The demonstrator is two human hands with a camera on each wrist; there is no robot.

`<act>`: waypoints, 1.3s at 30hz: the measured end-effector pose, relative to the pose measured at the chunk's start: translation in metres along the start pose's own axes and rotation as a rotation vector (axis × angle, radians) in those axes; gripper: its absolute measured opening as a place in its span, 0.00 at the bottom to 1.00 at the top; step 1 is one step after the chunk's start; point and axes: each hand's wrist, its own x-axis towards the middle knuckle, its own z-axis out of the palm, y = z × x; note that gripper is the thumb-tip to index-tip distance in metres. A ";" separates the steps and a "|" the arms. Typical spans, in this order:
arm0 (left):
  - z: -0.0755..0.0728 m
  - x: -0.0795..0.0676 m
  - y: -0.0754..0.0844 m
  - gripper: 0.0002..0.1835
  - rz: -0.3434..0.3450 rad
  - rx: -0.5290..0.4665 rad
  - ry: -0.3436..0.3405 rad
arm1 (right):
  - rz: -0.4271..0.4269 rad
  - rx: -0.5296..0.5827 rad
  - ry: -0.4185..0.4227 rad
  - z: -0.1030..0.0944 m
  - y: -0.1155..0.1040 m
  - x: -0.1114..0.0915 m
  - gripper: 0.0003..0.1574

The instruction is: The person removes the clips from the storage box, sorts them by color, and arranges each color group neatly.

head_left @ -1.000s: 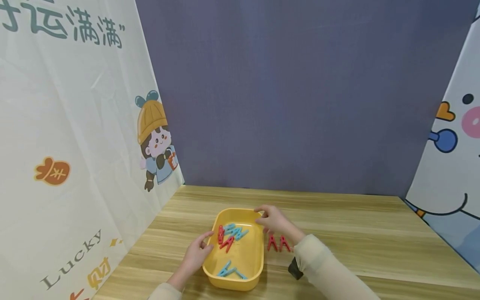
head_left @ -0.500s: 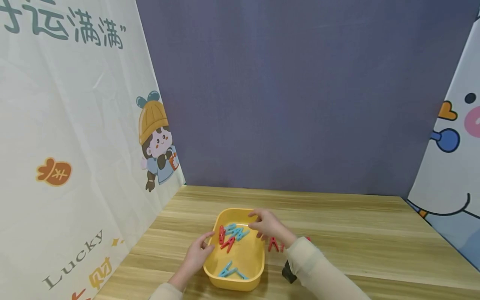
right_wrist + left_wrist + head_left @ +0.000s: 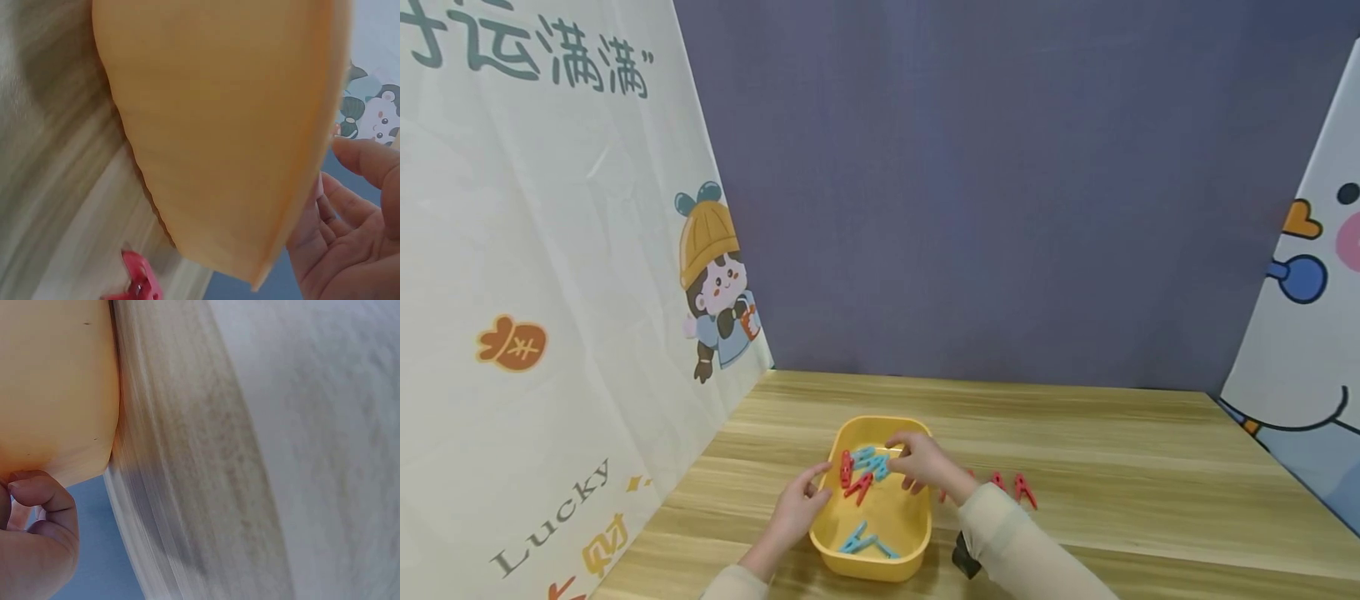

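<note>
A yellow plastic basin (image 3: 891, 569) stands on the table, with blue clothespins (image 3: 856, 540) near its front and more blue ones at the back beside two red clothespins (image 3: 859, 488). My left hand (image 3: 795, 507) grips the basin's left rim; its curled finger meets the wall in the left wrist view. Over the right side of the basin is my right hand (image 3: 919, 461), thumb and fingers apart, fingertips near the back blue clothespins. Nothing shows between them in the right wrist view, though the basin wall hides some fingers.
Red clothespins (image 3: 1025, 492) lie in a row on the wood-grain table (image 3: 1120, 475) to the right of the basin, partly behind the right forearm. A dark block (image 3: 966, 557) sits by the right sleeve. A printed cloth hangs at the left, a dark blue one behind.
My right hand has moved left and slightly nearer, from the basin's right rim to over its inside. Red clothespins behind the forearm have come into sight. My left hand stays at the rim.
</note>
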 end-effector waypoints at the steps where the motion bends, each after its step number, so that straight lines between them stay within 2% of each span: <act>1: 0.000 0.000 0.000 0.21 -0.001 0.000 0.000 | -0.002 -0.003 -0.003 0.001 0.000 0.001 0.24; 17: 0.001 0.001 0.000 0.21 0.005 0.005 0.006 | 0.012 -0.014 -0.021 0.020 0.003 0.007 0.22; 24: 0.002 0.001 0.000 0.22 -0.023 -0.008 -0.004 | 0.007 -0.013 -0.016 0.029 0.002 0.010 0.20; 39: 0.001 0.001 -0.003 0.22 -0.010 -0.006 -0.007 | 0.057 0.005 -0.012 0.044 0.007 0.015 0.20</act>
